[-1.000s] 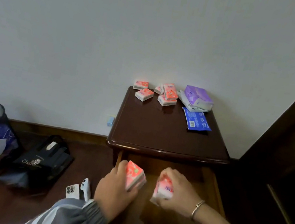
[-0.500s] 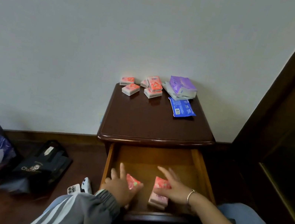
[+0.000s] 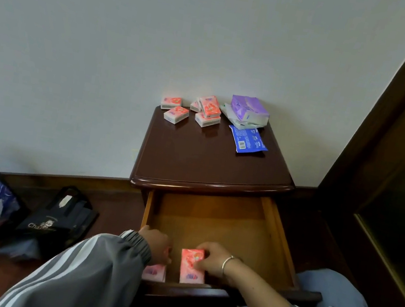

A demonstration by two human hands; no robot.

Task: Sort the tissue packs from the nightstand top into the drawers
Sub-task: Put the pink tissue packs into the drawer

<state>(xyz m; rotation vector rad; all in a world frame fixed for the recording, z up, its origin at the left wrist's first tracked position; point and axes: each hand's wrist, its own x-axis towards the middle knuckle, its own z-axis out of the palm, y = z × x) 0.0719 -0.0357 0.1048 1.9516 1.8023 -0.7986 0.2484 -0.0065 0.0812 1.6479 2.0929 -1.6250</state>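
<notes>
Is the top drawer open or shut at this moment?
Open. The drawer is pulled out from under the nightstand top, its wooden floor exposed, with both hands setting pink tissue packs near its front edge.

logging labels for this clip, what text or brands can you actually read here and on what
"Cha": start of white lettering on the black bag on the floor; the rest is unreadable.
Blue pack on the nightstand: barcode and print, too small to read.
Pink packs, purple pack: print blurred.
</notes>
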